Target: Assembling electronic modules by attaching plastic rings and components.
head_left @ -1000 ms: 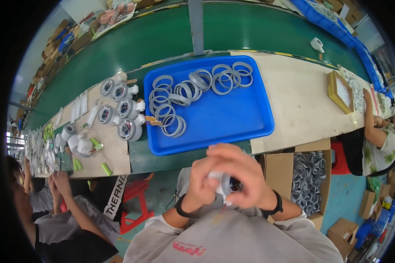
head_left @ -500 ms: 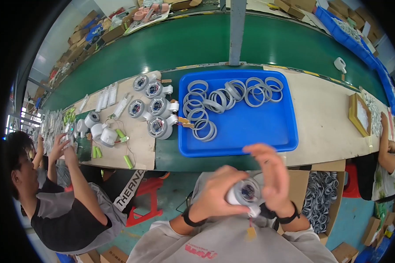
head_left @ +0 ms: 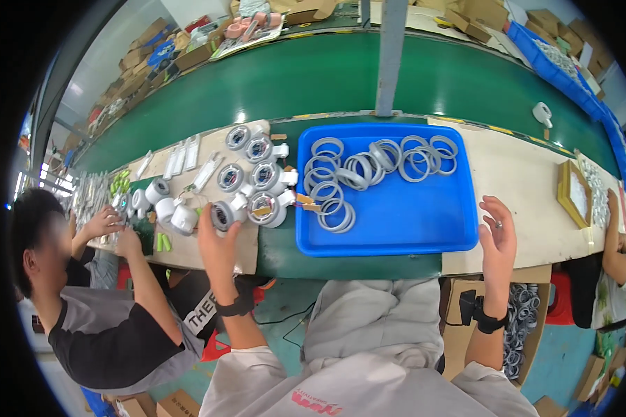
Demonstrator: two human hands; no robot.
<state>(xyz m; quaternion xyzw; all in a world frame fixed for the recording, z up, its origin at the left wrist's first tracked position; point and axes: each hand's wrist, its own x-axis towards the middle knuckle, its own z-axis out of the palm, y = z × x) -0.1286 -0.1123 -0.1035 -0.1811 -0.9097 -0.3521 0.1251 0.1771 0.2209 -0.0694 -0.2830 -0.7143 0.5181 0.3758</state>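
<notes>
My left hand (head_left: 219,249) is at the near side of a group of parts on the left. Its thumb and fingers are around a white round housing (head_left: 222,216) with a grey rim and electronics inside. Several similar round housings (head_left: 263,176) with short white necks stand just beyond it, some with small tan tags (head_left: 311,207). My right hand (head_left: 499,236) hangs by the right edge of the blue tray (head_left: 396,243), fingers apart and holding nothing. Inside the tray, several grey rings (head_left: 415,165) lie overlapping toward the far and left sides.
On my left, a co-worker (head_left: 104,306) handles parts near white housings (head_left: 183,219) and green battery cells (head_left: 163,242). A cardboard box of grey rings (head_left: 522,326) stands below the table at right. A yellowish box (head_left: 572,194) and another person's arm (head_left: 612,236) are farther right.
My hands have parted from in front of my body. The left carried the white round housing to the group on the left; the right let go and moved to the tray's right side.
</notes>
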